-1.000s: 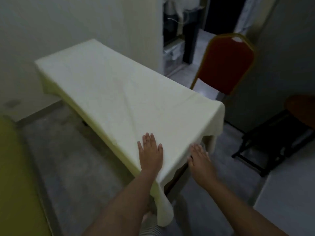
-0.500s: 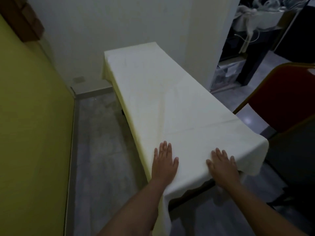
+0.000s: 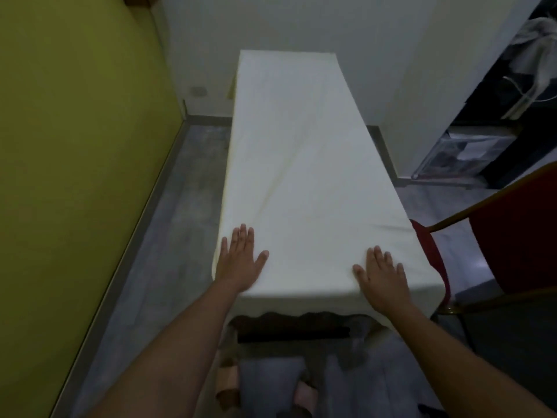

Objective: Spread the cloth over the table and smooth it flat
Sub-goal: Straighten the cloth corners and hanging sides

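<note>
Clothed table (image 3: 301,330), both hands flat, fingers spread

No legible text, label, brand, number or sign anywhere in the head view. Surfaces checked: cloth (image 3: 307,164), plain, unmarked; yellow-green wall (image 3: 75,131), bare; red chair (image 3: 518,236), no tag visible; clear storage box (image 3: 464,155) at right holds pale sheets, but any print on them is too small and dim to read. Lighting low overall.
</note>
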The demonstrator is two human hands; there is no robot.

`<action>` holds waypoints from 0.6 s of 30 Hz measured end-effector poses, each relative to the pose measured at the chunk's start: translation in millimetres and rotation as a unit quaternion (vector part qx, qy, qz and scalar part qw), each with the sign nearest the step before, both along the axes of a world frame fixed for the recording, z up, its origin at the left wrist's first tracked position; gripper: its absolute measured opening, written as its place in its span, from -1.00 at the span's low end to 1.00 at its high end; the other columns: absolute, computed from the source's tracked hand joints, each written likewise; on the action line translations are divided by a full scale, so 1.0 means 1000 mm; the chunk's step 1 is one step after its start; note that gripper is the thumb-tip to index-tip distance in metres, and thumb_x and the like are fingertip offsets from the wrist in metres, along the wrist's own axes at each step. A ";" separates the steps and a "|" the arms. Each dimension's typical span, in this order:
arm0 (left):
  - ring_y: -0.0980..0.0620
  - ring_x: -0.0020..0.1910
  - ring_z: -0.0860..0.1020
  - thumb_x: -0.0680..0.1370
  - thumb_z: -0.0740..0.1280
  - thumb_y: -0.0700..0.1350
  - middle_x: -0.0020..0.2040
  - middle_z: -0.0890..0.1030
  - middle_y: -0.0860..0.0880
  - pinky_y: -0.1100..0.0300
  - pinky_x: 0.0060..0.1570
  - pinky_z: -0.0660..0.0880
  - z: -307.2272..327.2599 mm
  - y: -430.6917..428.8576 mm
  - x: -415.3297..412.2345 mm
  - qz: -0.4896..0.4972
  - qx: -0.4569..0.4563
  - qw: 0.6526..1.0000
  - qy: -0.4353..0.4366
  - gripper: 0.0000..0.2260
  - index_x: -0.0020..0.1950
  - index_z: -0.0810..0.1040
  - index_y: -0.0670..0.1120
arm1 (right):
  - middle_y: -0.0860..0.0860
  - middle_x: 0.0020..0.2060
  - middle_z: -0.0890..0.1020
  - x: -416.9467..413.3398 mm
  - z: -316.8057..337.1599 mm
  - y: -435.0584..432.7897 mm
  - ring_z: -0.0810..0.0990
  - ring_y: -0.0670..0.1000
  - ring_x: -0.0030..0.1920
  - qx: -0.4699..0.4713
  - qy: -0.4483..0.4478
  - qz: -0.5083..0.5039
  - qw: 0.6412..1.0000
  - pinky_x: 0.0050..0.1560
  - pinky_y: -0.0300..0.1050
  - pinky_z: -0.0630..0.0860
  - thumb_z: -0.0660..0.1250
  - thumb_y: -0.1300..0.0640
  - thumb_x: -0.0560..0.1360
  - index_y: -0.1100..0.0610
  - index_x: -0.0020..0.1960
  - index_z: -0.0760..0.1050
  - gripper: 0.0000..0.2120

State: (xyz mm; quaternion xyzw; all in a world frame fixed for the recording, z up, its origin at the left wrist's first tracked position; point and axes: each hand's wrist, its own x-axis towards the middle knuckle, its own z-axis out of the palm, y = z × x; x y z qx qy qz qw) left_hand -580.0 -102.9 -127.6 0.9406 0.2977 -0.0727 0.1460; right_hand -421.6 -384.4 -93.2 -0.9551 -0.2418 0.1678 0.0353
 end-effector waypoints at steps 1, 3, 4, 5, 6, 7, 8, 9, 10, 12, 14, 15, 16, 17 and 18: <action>0.02 0.54 -0.27 0.59 -0.13 0.26 0.57 -0.26 -0.05 0.00 0.47 -0.33 0.000 -0.003 -0.004 0.007 -0.005 1.000 0.006 -0.34 0.55 -0.24 -0.08 | 0.09 0.56 -0.04 -0.003 -0.002 -0.003 -0.09 0.11 0.55 0.004 0.000 0.003 1.000 0.51 0.16 -0.13 -0.18 -0.20 0.60 0.15 0.56 -0.11 -0.36; 0.03 0.54 -0.27 0.58 -0.14 0.28 0.57 -0.25 -0.06 0.01 0.47 -0.33 0.001 -0.010 -0.012 0.019 -0.014 1.000 0.010 -0.32 0.55 -0.24 -0.08 | 0.08 0.56 0.00 -0.012 -0.006 -0.009 -0.06 0.10 0.55 0.014 -0.024 0.006 1.000 0.50 0.15 -0.14 -0.22 -0.21 0.59 0.14 0.56 -0.06 -0.35; 0.03 0.54 -0.27 0.58 -0.15 0.29 0.57 -0.25 -0.06 0.00 0.47 -0.32 0.002 -0.013 -0.016 0.024 -0.018 1.000 0.009 -0.32 0.55 -0.23 -0.08 | 0.07 0.56 0.03 -0.016 -0.007 -0.013 -0.06 0.09 0.55 0.019 -0.035 0.008 0.999 0.50 0.15 -0.16 -0.23 -0.22 0.59 0.13 0.55 -0.04 -0.35; 0.03 0.54 -0.26 0.57 -0.15 0.30 0.57 -0.24 -0.06 0.00 0.48 -0.31 0.003 -0.017 -0.021 0.030 -0.019 0.999 0.006 -0.31 0.56 -0.23 -0.08 | 0.06 0.56 0.04 -0.019 -0.007 -0.016 -0.06 0.09 0.55 0.022 -0.037 0.011 0.999 0.50 0.15 -0.17 -0.23 -0.21 0.59 0.13 0.55 -0.03 -0.36; 0.02 0.54 -0.25 0.57 -0.16 0.30 0.57 -0.23 -0.07 -0.01 0.48 -0.30 0.004 -0.021 -0.027 0.035 -0.017 0.999 0.005 -0.31 0.56 -0.22 -0.08 | 0.04 0.56 0.05 -0.021 -0.006 -0.021 -0.06 0.08 0.55 0.026 -0.035 0.016 0.999 0.50 0.14 -0.18 -0.22 -0.21 0.60 0.12 0.55 -0.02 -0.37; 0.02 0.55 -0.24 0.57 -0.16 0.31 0.58 -0.21 -0.07 -0.02 0.48 -0.29 0.006 -0.026 -0.032 0.038 -0.011 0.999 0.004 -0.30 0.56 -0.21 -0.09 | 0.04 0.56 0.06 -0.023 -0.005 -0.026 -0.06 0.07 0.55 0.029 -0.033 0.024 0.999 0.50 0.14 -0.17 -0.21 -0.19 0.61 0.11 0.55 -0.02 -0.39; 0.01 0.55 -0.22 0.57 -0.17 0.30 0.58 -0.19 -0.08 -0.03 0.49 -0.27 0.007 -0.032 -0.037 0.041 -0.002 0.999 0.003 -0.30 0.56 -0.19 -0.09 | 0.03 0.56 0.07 -0.024 -0.004 -0.030 -0.05 0.06 0.55 0.032 -0.032 0.030 0.999 0.51 0.15 -0.15 -0.19 -0.16 0.62 0.11 0.55 -0.01 -0.41; 0.00 0.56 -0.20 0.57 -0.18 0.30 0.58 -0.17 -0.08 -0.04 0.50 -0.25 0.009 -0.038 -0.041 0.045 0.008 0.999 0.002 -0.31 0.56 -0.17 -0.10 | 0.03 0.55 0.08 -0.026 -0.003 -0.035 -0.04 0.06 0.55 0.034 -0.032 0.037 0.998 0.51 0.16 -0.12 -0.17 -0.14 0.62 0.10 0.55 0.00 -0.43; 0.00 0.56 -0.19 0.58 -0.19 0.29 0.58 -0.15 -0.09 -0.05 0.51 -0.24 0.011 -0.043 -0.044 0.050 0.018 0.999 -0.002 -0.32 0.57 -0.16 -0.10 | 0.03 0.56 0.08 -0.028 -0.001 -0.039 -0.04 0.06 0.55 0.035 -0.036 0.042 0.998 0.52 0.16 -0.10 -0.15 -0.12 0.63 0.10 0.55 0.00 -0.45; 0.00 0.56 -0.16 0.59 -0.20 0.28 0.59 -0.12 -0.10 -0.06 0.51 -0.21 0.014 -0.052 -0.049 0.056 0.036 0.998 -0.011 -0.33 0.57 -0.14 -0.11 | 0.02 0.56 0.06 -0.034 0.001 -0.049 -0.05 0.06 0.55 0.034 -0.053 0.049 0.997 0.51 0.19 -0.07 -0.14 -0.10 0.64 0.09 0.55 -0.02 -0.47; -0.01 0.56 -0.15 0.60 -0.19 0.25 0.59 -0.10 -0.10 -0.06 0.51 -0.20 0.016 -0.062 -0.053 0.059 0.042 0.997 -0.019 -0.35 0.57 -0.13 -0.12 | 0.01 0.56 0.00 -0.042 0.001 -0.058 -0.08 0.06 0.55 0.027 -0.059 0.048 0.997 0.50 0.21 -0.07 -0.14 -0.09 0.64 0.08 0.56 -0.07 -0.47; -0.01 0.56 -0.15 0.61 -0.18 0.24 0.59 -0.10 -0.10 -0.06 0.52 -0.20 0.016 -0.066 -0.057 0.062 0.044 0.997 -0.022 -0.36 0.57 -0.13 -0.12 | 0.01 0.56 -0.02 -0.046 0.000 -0.062 -0.10 0.06 0.55 0.024 -0.061 0.047 0.997 0.49 0.22 -0.08 -0.14 -0.08 0.64 0.08 0.56 -0.09 -0.47; -0.02 0.56 -0.15 0.61 -0.18 0.23 0.59 -0.11 -0.10 -0.06 0.52 -0.20 0.015 -0.071 -0.060 0.066 0.049 0.996 -0.023 -0.37 0.56 -0.14 -0.13 | 0.01 0.56 -0.04 -0.050 -0.002 -0.067 -0.11 0.06 0.55 0.020 -0.068 0.047 0.996 0.49 0.23 -0.09 -0.15 -0.08 0.64 0.08 0.56 -0.11 -0.47; -0.02 0.56 -0.16 0.62 -0.17 0.21 0.59 -0.12 -0.10 -0.06 0.51 -0.20 0.014 -0.076 -0.062 0.071 0.055 0.996 -0.024 -0.38 0.56 -0.15 -0.13 | 0.01 0.56 -0.05 -0.053 -0.003 -0.070 -0.12 0.06 0.55 0.015 -0.077 0.047 0.996 0.49 0.24 -0.10 -0.15 -0.09 0.64 0.08 0.56 -0.12 -0.46; -0.02 0.56 -0.17 0.62 -0.17 0.21 0.59 -0.13 -0.10 -0.06 0.51 -0.21 0.013 -0.080 -0.064 0.077 0.057 0.995 -0.025 -0.38 0.56 -0.16 -0.13 | 0.02 0.56 -0.06 -0.056 -0.005 -0.072 -0.12 0.06 0.55 0.008 -0.084 0.046 0.995 0.49 0.25 -0.11 -0.15 -0.09 0.64 0.08 0.56 -0.12 -0.46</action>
